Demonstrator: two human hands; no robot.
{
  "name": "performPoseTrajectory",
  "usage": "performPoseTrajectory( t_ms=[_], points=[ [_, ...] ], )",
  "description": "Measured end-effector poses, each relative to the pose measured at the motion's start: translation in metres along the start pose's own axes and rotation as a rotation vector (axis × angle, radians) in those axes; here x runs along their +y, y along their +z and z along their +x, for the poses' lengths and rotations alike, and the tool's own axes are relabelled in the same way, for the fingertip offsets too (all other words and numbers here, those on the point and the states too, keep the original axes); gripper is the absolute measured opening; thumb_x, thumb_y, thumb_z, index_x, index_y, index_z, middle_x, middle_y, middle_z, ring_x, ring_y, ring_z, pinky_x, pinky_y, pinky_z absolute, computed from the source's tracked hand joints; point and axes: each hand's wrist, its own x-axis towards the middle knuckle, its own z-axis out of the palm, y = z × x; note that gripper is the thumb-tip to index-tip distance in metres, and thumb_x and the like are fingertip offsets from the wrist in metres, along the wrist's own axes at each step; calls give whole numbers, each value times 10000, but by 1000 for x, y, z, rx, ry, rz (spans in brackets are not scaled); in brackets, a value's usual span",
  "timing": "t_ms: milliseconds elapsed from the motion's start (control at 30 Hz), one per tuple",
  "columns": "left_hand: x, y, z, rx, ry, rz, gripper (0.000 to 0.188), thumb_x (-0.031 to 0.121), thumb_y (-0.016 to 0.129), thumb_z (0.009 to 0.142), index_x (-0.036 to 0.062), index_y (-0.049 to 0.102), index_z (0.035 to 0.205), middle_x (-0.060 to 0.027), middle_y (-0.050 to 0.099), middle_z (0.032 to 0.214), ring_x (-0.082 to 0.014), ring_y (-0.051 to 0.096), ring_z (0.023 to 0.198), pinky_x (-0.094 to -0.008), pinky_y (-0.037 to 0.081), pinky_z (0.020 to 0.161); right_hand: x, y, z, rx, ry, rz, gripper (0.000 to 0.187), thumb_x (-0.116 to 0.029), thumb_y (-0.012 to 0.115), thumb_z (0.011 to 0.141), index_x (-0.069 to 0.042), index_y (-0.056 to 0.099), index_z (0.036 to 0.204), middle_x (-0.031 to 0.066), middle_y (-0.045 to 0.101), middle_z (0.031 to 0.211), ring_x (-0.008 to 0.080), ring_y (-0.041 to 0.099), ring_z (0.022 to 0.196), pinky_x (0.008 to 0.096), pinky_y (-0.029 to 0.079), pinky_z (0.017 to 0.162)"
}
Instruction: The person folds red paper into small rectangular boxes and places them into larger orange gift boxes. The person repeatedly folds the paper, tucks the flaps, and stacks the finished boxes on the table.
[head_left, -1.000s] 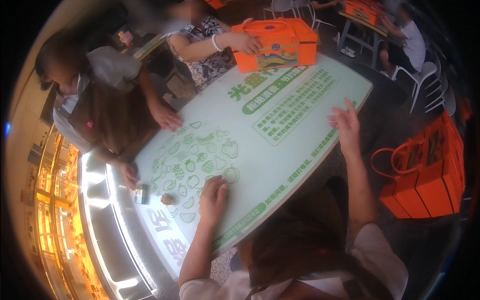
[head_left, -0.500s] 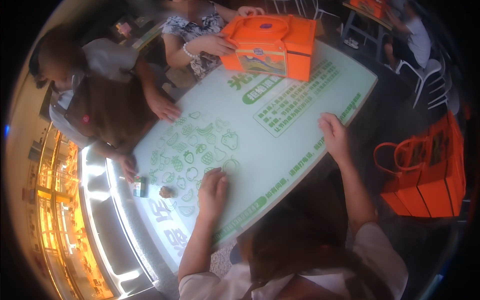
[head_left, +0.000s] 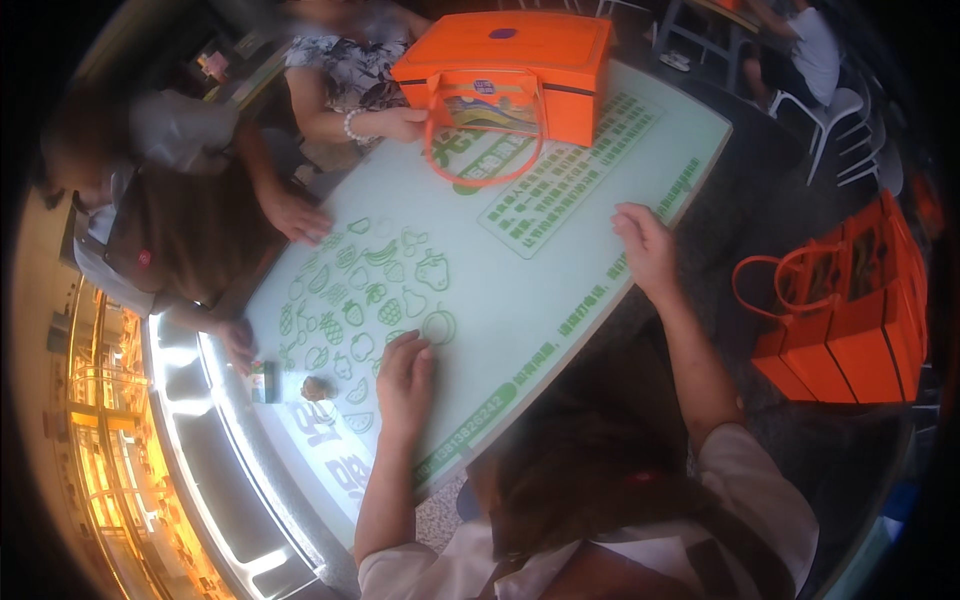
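Note:
My left hand rests on the pale table, its fingers curled and pressed together with nothing in them. It lies beside the green fruit drawings. Near the table's right edge is my right hand, loosely closed and empty, next to a block of green printed text. Neither hand touches an object other than the table. An orange gift box stands at the far side, its orange loop handle hanging down in front. A person's hand with a white bead bracelet is at its left side.
Another person's hands rest at the table's left edge, near a small green box and a small brown lump. Orange gift bags stand at right. A lit display case runs along the left; a white chair stands behind.
The gift box's handle has come down from the lid to its front. The bracelet hand has shifted lower beside the box. The whole view has shifted slightly; my hands keep their pose.

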Motion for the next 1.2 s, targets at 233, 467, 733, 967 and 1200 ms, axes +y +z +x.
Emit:
performPoseTrajectory(
  t_ms=[233, 467, 733, 967, 1200],
  points=[
    [-1, 1, 0, -4, -12, -22, 165, 127, 644, 972, 15, 701, 1078, -179, 662, 1228, -335, 658, 1075, -381, 532, 894, -5, -1, 0, -10, -13, -24, 163, -66, 622, 980, 22, 665, 1111, 96, 731, 917, 155, 700, 822, 279, 542, 751],
    [-4, 1, -1, 6, 46, -2, 171, 133, 637, 977, 13, 700, 1082, -187, 660, 1225, -342, 654, 1084, -381, 533, 898, -4, -2, 0, 6, -96, -101, 157, -70, 620, 977, 13, 664, 1103, 109, 723, 911, 174, 698, 810, 294, 542, 745],
    [-5, 1, -1, 11, 76, 34, 171, 129, 633, 981, 6, 692, 1085, -185, 660, 1218, -322, 672, 1023, -364, 548, 841, -12, -4, 0, -6, -85, -97, 162, -57, 612, 981, 18, 659, 1117, 104, 729, 909, 157, 695, 825, 285, 542, 753],
    [4, 0, -1, -17, -42, -45, 177, 143, 623, 993, 5, 693, 1081, -180, 658, 1223, -322, 656, 1075, -365, 540, 869, -10, -2, 1, -24, -7, -67, 174, -66, 617, 982, 22, 657, 1125, 95, 726, 925, 152, 688, 840, 281, 539, 773],
    [0, -1, -1, 0, 2, 5, 161, 111, 636, 967, 11, 694, 1078, -183, 656, 1231, -340, 654, 1086, -381, 538, 882, -10, -12, 22, -211, 254, 154, 211, -115, 608, 1000, 25, 649, 1154, 58, 704, 994, 134, 664, 900, 262, 521, 811]
  ],
)
